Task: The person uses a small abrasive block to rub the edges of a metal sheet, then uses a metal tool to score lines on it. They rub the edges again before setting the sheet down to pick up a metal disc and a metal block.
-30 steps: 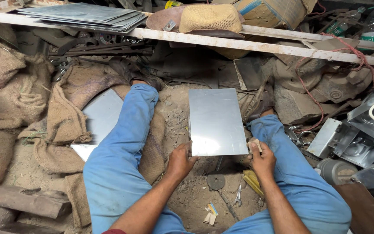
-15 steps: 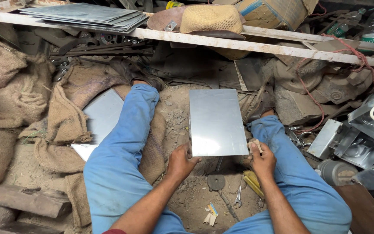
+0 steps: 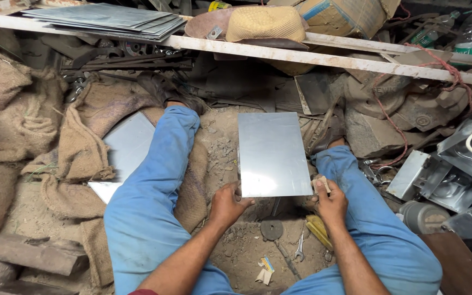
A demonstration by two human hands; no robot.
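A rectangular grey metal sheet (image 3: 271, 153) lies flat between my outstretched legs in blue trousers. My left hand (image 3: 228, 203) grips its near left corner. My right hand (image 3: 329, 201) holds the near right corner, with a small pale scrap pinched under the thumb. Below the sheet, on the dirt floor, lie a round dark metal disc (image 3: 271, 229), a small spanner (image 3: 299, 252) and a yellow-handled tool (image 3: 318, 229).
Another metal sheet (image 3: 124, 150) lies under my left leg among burlap sacks (image 3: 77, 136). A stack of sheets (image 3: 110, 19) rests on a white bar (image 3: 323, 57) at the back. Bent metal parts (image 3: 449, 175) crowd the right side. A wood block (image 3: 28, 254) lies at lower left.
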